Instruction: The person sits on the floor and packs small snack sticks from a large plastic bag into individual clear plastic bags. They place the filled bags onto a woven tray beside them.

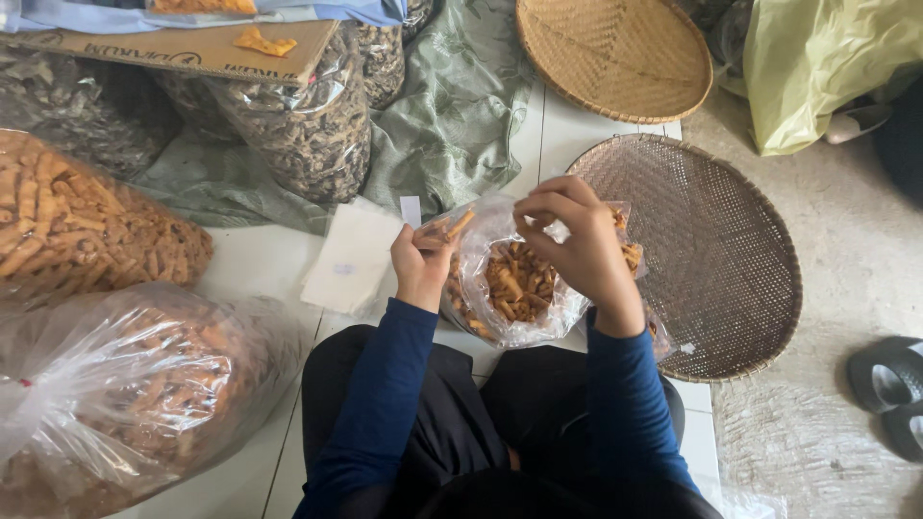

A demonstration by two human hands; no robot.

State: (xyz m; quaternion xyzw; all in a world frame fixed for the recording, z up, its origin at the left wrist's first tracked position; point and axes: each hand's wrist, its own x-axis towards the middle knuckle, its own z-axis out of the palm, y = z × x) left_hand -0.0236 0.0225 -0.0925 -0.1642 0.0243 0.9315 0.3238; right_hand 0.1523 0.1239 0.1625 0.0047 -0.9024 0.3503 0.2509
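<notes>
A small clear plastic bag (510, 284) filled with orange-brown stick snacks hangs between my hands over my lap. My left hand (420, 264) grips the bag's left upper edge. My right hand (575, 245) pinches the bag's top on the right side, fingers curled over the opening. Both arms wear dark blue sleeves. A small stack of flat clear bags (354, 258) lies on the white floor just left of my left hand.
Two big clear sacks of the same snacks (125, 384) (77, 226) stand at the left. Sacks of dark dried pieces (298, 125) sit behind under a cardboard sheet. A brown woven tray (731, 288) lies right, a lighter one (615, 53) beyond. Dark sandals (889, 384) rest at far right.
</notes>
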